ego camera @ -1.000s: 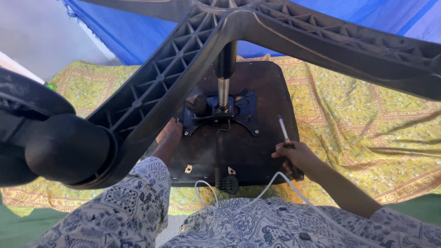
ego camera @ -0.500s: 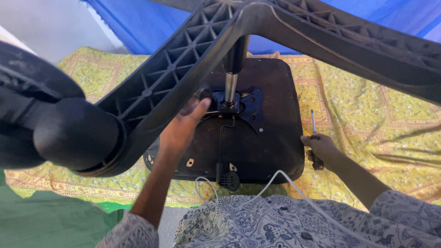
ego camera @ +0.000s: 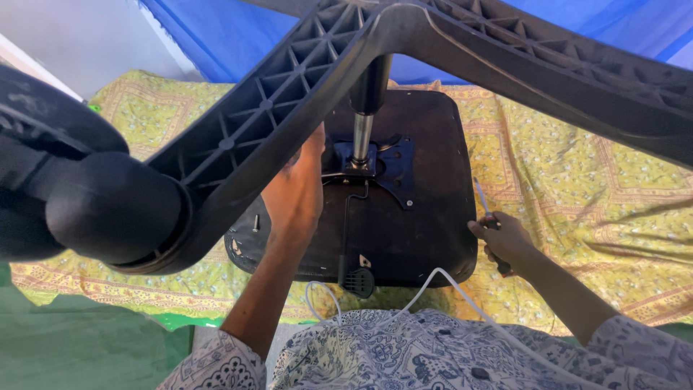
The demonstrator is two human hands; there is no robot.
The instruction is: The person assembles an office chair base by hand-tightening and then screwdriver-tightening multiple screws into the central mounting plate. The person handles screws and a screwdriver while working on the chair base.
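An office chair lies upside down, its dark seat underside [ego camera: 426, 231] facing up on a yellow patterned cloth. The black star base [ego camera: 289, 94] and a caster wheel [ego camera: 108, 209] loom close to the camera. A metal gas cylinder [ego camera: 361, 137] rises from the black mounting plate [ego camera: 386, 170]. My left hand [ego camera: 292, 195] reaches under a base arm, fingers toward the plate's left side. My right hand [ego camera: 505, 242] rests at the seat's right edge, gripping a screwdriver [ego camera: 482, 198] that points away from me.
The yellow patterned cloth [ego camera: 577, 180] covers the floor, with blue sheeting [ego camera: 238, 36] behind it. A green mat [ego camera: 72, 339] lies at the lower left. A white cable [ego camera: 462, 289] runs across my lap. A loose screw [ego camera: 255, 222] sits on the seat's left edge.
My left hand has reached further forward, up to the mounting plate. My right hand with the screwdriver has shifted slightly along the seat's right edge. The view has tilted a little.
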